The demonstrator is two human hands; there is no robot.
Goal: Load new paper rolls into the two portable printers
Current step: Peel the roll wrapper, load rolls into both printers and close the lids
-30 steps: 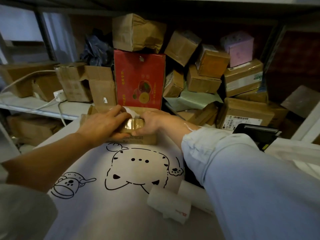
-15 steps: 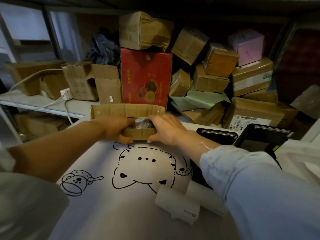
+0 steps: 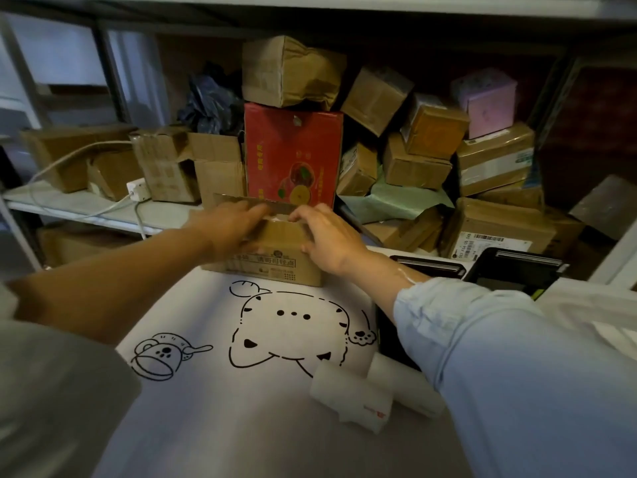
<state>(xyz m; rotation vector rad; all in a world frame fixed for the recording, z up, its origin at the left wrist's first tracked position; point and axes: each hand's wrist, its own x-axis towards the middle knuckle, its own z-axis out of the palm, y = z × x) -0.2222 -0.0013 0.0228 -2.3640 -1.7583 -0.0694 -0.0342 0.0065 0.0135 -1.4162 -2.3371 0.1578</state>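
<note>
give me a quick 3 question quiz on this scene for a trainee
1. True or false: both hands are on the small cardboard box.
2. Which lies nearer the person: A) the paper rolls or B) the red carton?
3. How many paper rolls lie on the white cloth?

Key: 1 true: left hand and right hand work at its top flaps. 2 A. 3 two.
</note>
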